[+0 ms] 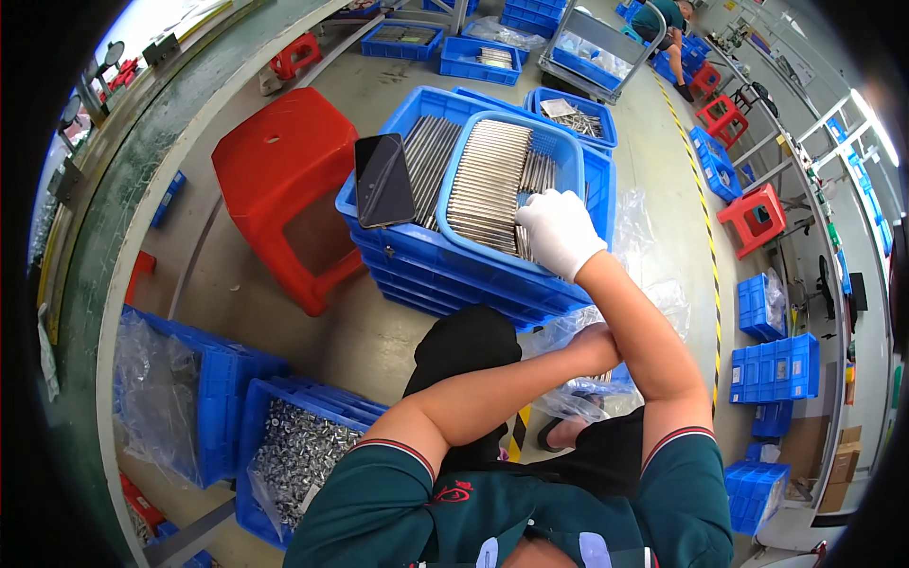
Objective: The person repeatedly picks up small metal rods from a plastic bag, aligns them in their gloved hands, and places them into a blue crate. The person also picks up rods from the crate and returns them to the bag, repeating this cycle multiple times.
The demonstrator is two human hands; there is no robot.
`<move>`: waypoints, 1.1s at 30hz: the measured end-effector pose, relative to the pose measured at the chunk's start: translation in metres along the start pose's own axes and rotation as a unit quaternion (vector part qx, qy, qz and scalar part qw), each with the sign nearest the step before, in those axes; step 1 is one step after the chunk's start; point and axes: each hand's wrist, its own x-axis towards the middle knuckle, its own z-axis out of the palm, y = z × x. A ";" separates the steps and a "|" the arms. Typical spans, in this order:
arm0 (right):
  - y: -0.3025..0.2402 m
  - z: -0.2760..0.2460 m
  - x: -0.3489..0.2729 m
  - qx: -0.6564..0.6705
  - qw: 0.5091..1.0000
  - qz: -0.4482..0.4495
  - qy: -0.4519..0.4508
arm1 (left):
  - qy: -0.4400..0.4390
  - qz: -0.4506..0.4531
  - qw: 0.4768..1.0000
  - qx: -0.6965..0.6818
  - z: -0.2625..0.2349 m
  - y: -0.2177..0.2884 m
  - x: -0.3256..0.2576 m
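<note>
**Head view: gloved right hand on the rods, left hand hidden behind the crossing arm**

Head camera, looking down: the right hand (559, 232), in a white glove, reaches forward and rests on the near right corner of the metal rods (488, 185) lying in the top blue crate (568, 151). Its fingers curl down over the rod ends, and it seems to be closing on a few of them, though the glove hides how many. The rods lie side by side in a flat row, their long axes running across the crate, so the hand meets them at their right-hand ends rather than along their length.

That crate sits on a stack of blue crates (454, 279) straight ahead of the person's knees. A dark phone (383, 180) lies tilted on the stack's left rim, beside a second row of rods (426, 156).

The left forearm (492, 393) crosses low to the right, well short of the crates. Its hand passes behind the right arm near a clear plastic bag (568, 393), so I cannot tell whether it is open or closed. The right hand is clearly the nearer one to the rods.
</note>
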 end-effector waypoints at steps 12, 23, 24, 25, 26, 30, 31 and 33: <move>0.084 -0.026 -0.089 0.116 0.923 0.139 0.339 | -0.033 0.004 0.999 0.040 -0.024 0.022 -0.013; 0.165 0.213 -0.333 0.168 0.837 0.509 -0.108 | -0.095 -0.076 0.985 -0.119 -0.018 0.038 -0.005; 0.162 0.238 -0.351 0.193 0.825 0.511 -0.148 | -0.090 -0.082 0.983 -0.135 -0.015 0.036 -0.004; 0.156 0.261 -0.366 0.200 0.801 0.534 -0.181 | -0.083 -0.088 0.981 -0.151 -0.013 0.035 -0.002; 0.150 0.279 -0.379 0.205 0.777 0.556 -0.212 | -0.079 -0.116 0.977 -0.161 -0.013 0.042 -0.001; 0.128 0.295 -0.375 0.258 0.748 0.515 -0.330 | -0.052 -0.164 0.967 -0.189 -0.015 0.045 0.001; 0.126 0.305 -0.387 0.266 0.738 0.527 -0.327 | -0.056 -0.170 0.964 -0.194 -0.011 0.047 0.002; 0.118 0.343 -0.412 0.284 0.717 0.550 -0.321 | -0.063 -0.162 0.964 -0.200 -0.004 0.044 0.006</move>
